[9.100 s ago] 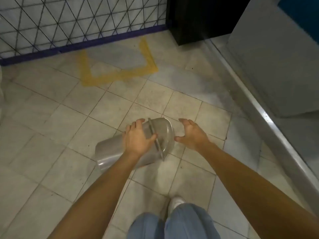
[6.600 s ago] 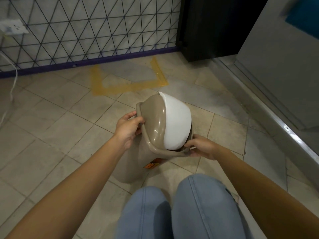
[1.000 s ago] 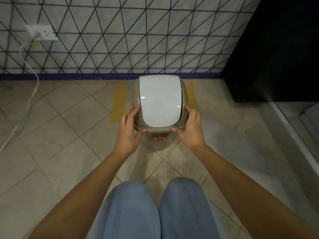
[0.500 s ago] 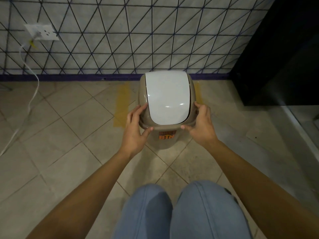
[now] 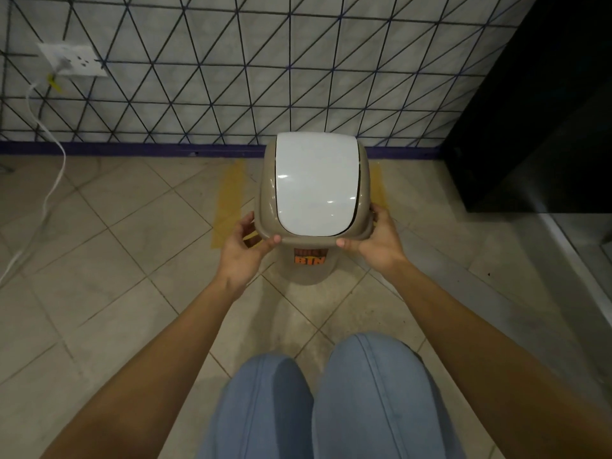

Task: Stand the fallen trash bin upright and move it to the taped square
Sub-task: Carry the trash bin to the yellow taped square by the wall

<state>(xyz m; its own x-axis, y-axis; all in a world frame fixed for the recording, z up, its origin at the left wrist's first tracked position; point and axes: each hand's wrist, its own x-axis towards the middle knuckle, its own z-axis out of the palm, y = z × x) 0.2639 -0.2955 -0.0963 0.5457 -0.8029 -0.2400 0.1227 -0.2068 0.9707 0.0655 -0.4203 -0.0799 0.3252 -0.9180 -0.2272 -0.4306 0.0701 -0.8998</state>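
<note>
trash bin (image 5: 299, 200) stood upright on the tiled floor (image 5: 99, 276), close to the patterned wall (image 5: 298, 61), between the two visible strips of the taped square (image 5: 228, 203); its base appeared to sit inside the marking, though the far edge of the tape was hidden. left hand (image 5: 241, 250) and right hand (image 5: 377, 240) each gripped the tan rim at the near corners, thumbs under the lip of the white swing lid (image 5: 316, 183). this symmetric two-point hold most likely kept the tall body vertical during final positioning. placement looked nearly complete; the remaining action was judged to be release.
</note>
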